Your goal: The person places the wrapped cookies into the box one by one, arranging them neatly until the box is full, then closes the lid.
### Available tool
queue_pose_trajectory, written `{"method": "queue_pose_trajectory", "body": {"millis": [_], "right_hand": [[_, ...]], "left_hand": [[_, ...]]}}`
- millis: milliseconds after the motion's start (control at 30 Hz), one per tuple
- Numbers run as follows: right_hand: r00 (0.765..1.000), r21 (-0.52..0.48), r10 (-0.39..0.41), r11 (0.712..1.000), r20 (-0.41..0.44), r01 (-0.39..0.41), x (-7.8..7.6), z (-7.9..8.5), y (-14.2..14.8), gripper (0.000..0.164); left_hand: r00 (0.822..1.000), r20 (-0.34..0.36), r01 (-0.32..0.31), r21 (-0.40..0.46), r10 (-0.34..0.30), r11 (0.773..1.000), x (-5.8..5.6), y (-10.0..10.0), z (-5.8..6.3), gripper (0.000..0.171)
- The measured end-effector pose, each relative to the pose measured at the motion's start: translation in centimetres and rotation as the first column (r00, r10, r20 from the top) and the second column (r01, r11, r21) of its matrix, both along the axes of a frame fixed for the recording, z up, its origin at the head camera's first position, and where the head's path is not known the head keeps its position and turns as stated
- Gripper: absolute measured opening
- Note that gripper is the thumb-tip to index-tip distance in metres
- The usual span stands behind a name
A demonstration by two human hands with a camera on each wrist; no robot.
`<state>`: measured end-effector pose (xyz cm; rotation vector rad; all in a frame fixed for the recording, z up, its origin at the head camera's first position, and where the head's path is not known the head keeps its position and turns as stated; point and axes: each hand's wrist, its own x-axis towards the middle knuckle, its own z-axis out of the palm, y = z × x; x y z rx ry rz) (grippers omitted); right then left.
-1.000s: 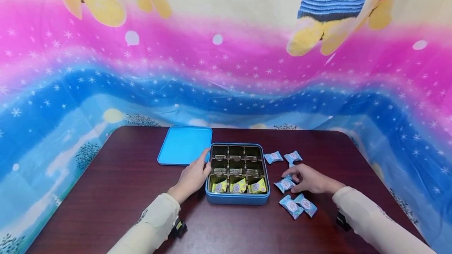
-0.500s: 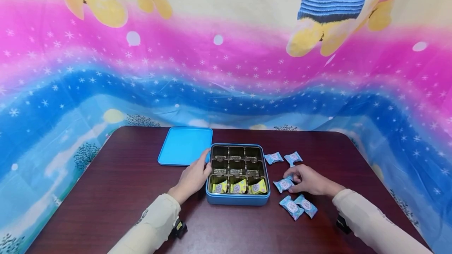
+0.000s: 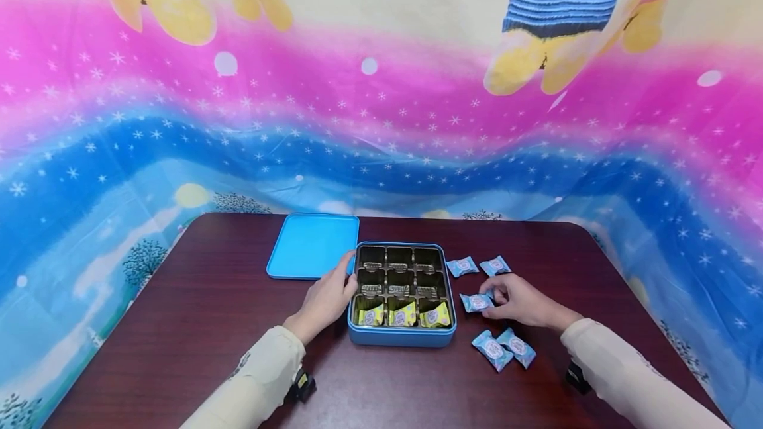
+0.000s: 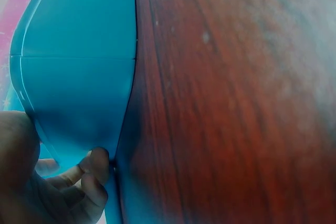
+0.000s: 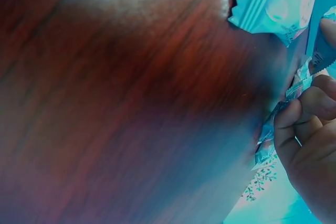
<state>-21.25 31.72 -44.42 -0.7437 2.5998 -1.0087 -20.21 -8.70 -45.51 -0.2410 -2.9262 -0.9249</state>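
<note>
A blue square tin (image 3: 401, 336) stands uncovered, its gold tray split into several compartments. Three yellow wrapped candies (image 3: 402, 314) lie in its front row. My left hand (image 3: 322, 303) grips the tin's left side; in the left wrist view its fingertips (image 4: 97, 163) are curled against the blue outer wall, with the thumb at the rim. To the right of the tin, my right hand (image 3: 521, 300) pinches a blue wrapped candy (image 3: 475, 303) between thumb and fingers. The right wrist view shows the curled fingers (image 5: 312, 103) close over the table, partly hiding this candy.
Two blue wrapped candies (image 3: 462, 267) lie beyond the right hand, and two more (image 3: 492, 349) overlap nearer the front. The light blue lid (image 3: 314, 243) lies behind the left hand, beside the tin. A patterned cloth (image 3: 381, 118) hangs behind the dark table (image 3: 179, 323).
The candy at my right hand has shifted slightly left and away from the front edge, and it has turned flatter. The left hand and tin stay in place.
</note>
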Motion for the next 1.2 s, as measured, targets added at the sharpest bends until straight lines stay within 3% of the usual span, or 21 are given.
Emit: {"method": "queue_pose_trajectory", "body": {"millis": [500,1200], "right_hand": [[0.997,-0.056,-0.061,0.997,-0.046,0.059,-0.4,0.6,-0.4,0.029],[0.993,-0.025,-0.084,0.996,-0.082,0.082,-0.8,3.0,-1.9,0.036]], "left_hand": [[1.000,-0.006,0.005,0.000,-0.005,1.000,0.0,0.0,0.0,0.058],[1.000,-0.007,-0.004,-0.008,0.004,1.000,0.1,-0.1,0.1,0.058]]}}
